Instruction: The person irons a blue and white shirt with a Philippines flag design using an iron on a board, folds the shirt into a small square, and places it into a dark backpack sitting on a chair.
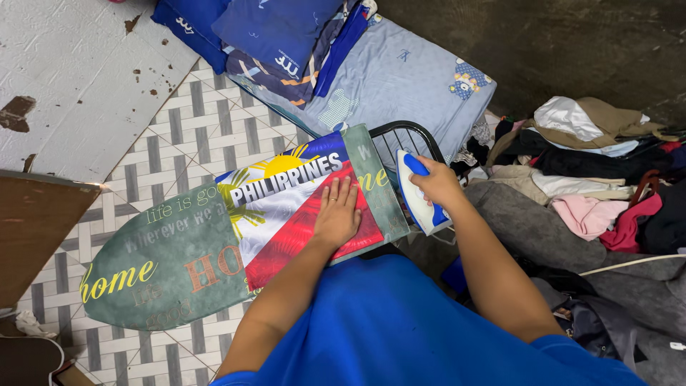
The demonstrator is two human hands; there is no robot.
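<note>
A green ironing board (168,268) with printed lettering runs from lower left to the centre. On its right half lies a folded garment (286,207) in blue, white, red and yellow. My left hand (337,213) rests flat on the garment's red part, fingers together. My right hand (437,184) grips the blue handle of a white and blue iron (416,194), which stands at the board's right end over the black wire rest (404,136).
A light blue mattress (400,78) with dark blue pillows (275,32) lies on the tiled floor beyond the board. A pile of mixed clothes (593,179) fills the right side. A brown board (36,229) juts in at the left.
</note>
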